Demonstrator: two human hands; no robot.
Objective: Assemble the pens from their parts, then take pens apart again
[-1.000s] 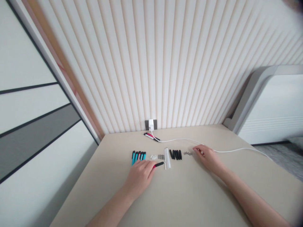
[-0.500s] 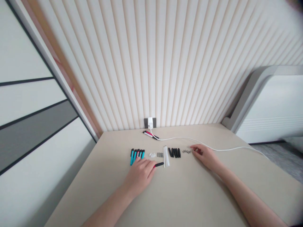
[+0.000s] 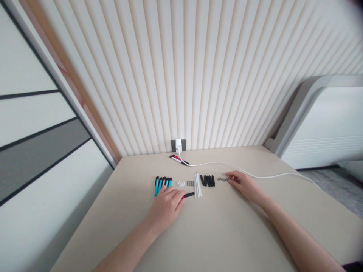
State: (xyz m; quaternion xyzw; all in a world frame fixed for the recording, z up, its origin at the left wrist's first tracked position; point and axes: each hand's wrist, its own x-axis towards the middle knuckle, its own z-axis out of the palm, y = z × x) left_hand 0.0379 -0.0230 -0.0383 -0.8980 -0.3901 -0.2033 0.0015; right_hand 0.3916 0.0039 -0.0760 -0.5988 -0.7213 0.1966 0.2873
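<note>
My left hand is closed on a pen with a black front part and a red barrel, which points right. Its fingers partly cover a row of teal pen barrels with black tops; one red piece is among them. My right hand has its thumb and forefinger slightly apart at the right end of a row of small metal springs. Between the hands lie small white parts, small grey metal pieces, thin white refills and several black grips.
A white charger sits in the wall socket. Its white cable runs across the back of the table to the right. Red, white and black pens lie below the socket. The ribbed wall borders the table's back edge.
My right hand has shifted slightly left, its fingertips closer over the springs. My left hand still holds the pen in much the same place. The whole view has moved a little.
</note>
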